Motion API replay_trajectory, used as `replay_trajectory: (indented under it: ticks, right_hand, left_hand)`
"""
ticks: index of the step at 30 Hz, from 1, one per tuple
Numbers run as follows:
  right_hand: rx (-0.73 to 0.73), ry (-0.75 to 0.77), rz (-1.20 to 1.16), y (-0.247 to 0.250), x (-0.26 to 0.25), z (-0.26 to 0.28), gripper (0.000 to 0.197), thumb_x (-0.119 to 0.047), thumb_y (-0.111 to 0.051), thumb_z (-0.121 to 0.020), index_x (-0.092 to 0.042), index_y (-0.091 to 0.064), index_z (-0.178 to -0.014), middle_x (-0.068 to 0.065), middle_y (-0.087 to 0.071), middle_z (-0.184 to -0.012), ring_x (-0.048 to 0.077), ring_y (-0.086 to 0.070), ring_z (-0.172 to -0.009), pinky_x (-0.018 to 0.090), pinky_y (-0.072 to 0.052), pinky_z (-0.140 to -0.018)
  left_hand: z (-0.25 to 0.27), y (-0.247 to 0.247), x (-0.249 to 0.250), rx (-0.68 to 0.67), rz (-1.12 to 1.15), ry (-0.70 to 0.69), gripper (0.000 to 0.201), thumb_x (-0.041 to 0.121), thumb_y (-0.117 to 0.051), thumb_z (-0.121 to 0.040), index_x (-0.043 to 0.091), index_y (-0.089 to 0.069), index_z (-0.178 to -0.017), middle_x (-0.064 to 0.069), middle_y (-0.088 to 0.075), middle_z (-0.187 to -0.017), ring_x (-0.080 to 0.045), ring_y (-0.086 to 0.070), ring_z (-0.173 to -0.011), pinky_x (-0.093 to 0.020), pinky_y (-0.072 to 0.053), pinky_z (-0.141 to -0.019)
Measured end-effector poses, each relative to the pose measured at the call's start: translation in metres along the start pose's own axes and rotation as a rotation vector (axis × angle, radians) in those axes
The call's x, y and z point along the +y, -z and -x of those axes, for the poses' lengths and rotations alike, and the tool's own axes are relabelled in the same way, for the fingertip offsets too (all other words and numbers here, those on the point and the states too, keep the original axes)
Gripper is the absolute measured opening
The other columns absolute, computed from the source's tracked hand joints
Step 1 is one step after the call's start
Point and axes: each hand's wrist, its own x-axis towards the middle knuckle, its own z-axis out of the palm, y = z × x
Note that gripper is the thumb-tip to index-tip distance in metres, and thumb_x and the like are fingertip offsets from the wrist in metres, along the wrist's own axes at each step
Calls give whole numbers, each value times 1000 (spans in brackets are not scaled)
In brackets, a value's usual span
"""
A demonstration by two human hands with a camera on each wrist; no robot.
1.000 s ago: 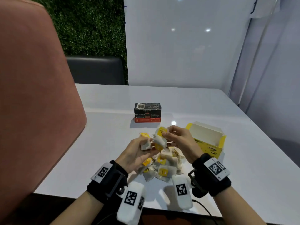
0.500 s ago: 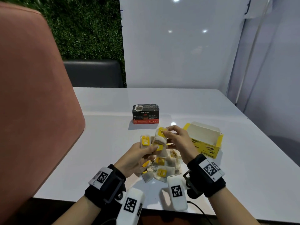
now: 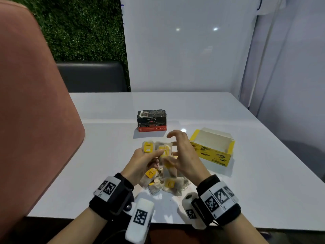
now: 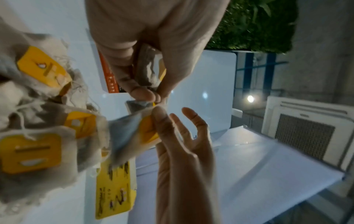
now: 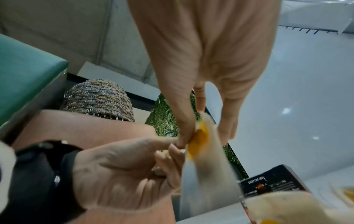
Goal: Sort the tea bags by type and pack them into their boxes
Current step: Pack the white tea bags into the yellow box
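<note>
My left hand (image 3: 140, 162) grips a small stack of tea bags with yellow tags (image 3: 148, 148), thumb on top; in the left wrist view this stack (image 4: 147, 71) sits between thumb and fingers. My right hand (image 3: 184, 152) is beside it with fingers spread, and its thumb (image 5: 182, 133) presses on another yellow-tagged tea bag (image 5: 206, 166) that hangs at the stack. Below both hands a loose pile of tea bags (image 3: 168, 184) lies on the white table (image 3: 105, 141). An open yellow box (image 3: 211, 152) stands to the right. Behind the hands stands a closed black and red box (image 3: 151, 121).
A pink chair back (image 3: 35, 103) fills the left side and overlaps the table's left edge. A dark chair (image 3: 91, 76) stands beyond the far edge. White wall panels close off the back and right.
My right hand's fingers have spread out from their pinch on the tea bag. That bag has come against the stack in my left hand. The view has tilted down a little.
</note>
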Motion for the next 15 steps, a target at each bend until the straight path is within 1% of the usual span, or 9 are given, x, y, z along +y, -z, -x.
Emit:
replay_trajectory:
  ticks: [2, 3, 4, 6, 7, 9, 10, 13, 15]
  right_hand:
    - [61, 45, 20, -2, 1, 0, 45, -2, -71, -77, -14, -46, -112, -5, -36, -115, 11, -52, -94, 4, -47, -73]
    - [93, 46, 26, -3, 2, 0, 39, -1, -70, -78, -12, -48, -109, -5, -38, -112, 11, -53, -93, 0, -45, -70]
    - [121, 22, 7, -4, 3, 1, 36, -2, -69, -79, -12, -49, -107, -4, -42, -110, 11, -55, -92, 1, -45, -67]
    - [144, -112, -102, -4, 6, 1, 36, -11, -71, -80, -14, -49, -108, 0, -52, -106, 13, -59, -89, 8, -49, -63]
    - [123, -205, -177, -4, 7, 2, 38, -19, -71, -80, -16, -48, -110, 1, -57, -105, 13, -60, -88, 11, -49, -61]
    - [28, -355, -297, -3, 10, 3, 45, -31, -70, -80, -18, -46, -115, 2, -61, -102, 9, -61, -86, 13, -49, -59]
    - [-32, -383, -324, -3, 12, 5, 48, -34, -70, -80, -19, -45, -118, 2, -62, -102, 8, -61, -87, 15, -49, -61]
    - [-162, -376, -342, -2, 22, 14, 52, -30, -75, -75, -21, -46, -117, 6, -65, -101, 16, -64, -91, 27, -53, -75]
    - [-166, -354, -332, -3, 27, 20, 41, -18, -78, -71, -22, -53, -104, 7, -68, -94, 21, -65, -87, 31, -52, -74]
  left_hand:
    - [-1, 0, 1, 13, 82, 66, 5, 6, -63, -85, 2, -65, -87, -1, -56, -54, -6, -50, -44, -15, -41, -41]
    - [-2, 0, 1, 18, 124, 86, 5, 6, -64, -84, 1, -65, -86, -2, -55, -55, -6, -50, -44, -14, -41, -41]
    - [-2, 1, 1, 24, 156, 96, 5, 6, -64, -84, 1, -65, -86, -3, -55, -57, -6, -51, -45, -14, -41, -41]
    - [-4, 1, -1, 44, 179, 103, 6, 6, -66, -83, 2, -66, -86, -4, -56, -60, -6, -53, -47, -13, -43, -43]
    - [-4, 1, -1, 56, 181, 104, 5, 7, -66, -82, 3, -66, -85, -3, -58, -60, -6, -54, -49, -13, -45, -45]
    - [-6, 1, 0, 70, 206, 111, 3, 7, -66, -83, 4, -65, -81, -2, -60, -58, -6, -57, -50, -13, -48, -48]
    - [-6, 2, 1, 72, 229, 113, 4, 6, -65, -84, 4, -65, -80, -2, -61, -57, -5, -58, -50, -13, -48, -48]
    - [-8, 5, 6, 65, 287, 112, 6, 5, -62, -85, 4, -64, -80, 0, -63, -54, -5, -59, -47, -12, -48, -46]
    - [-10, 5, 9, 66, 292, 100, 5, 5, -62, -85, 5, -64, -80, 0, -64, -54, -5, -60, -47, -12, -48, -46]
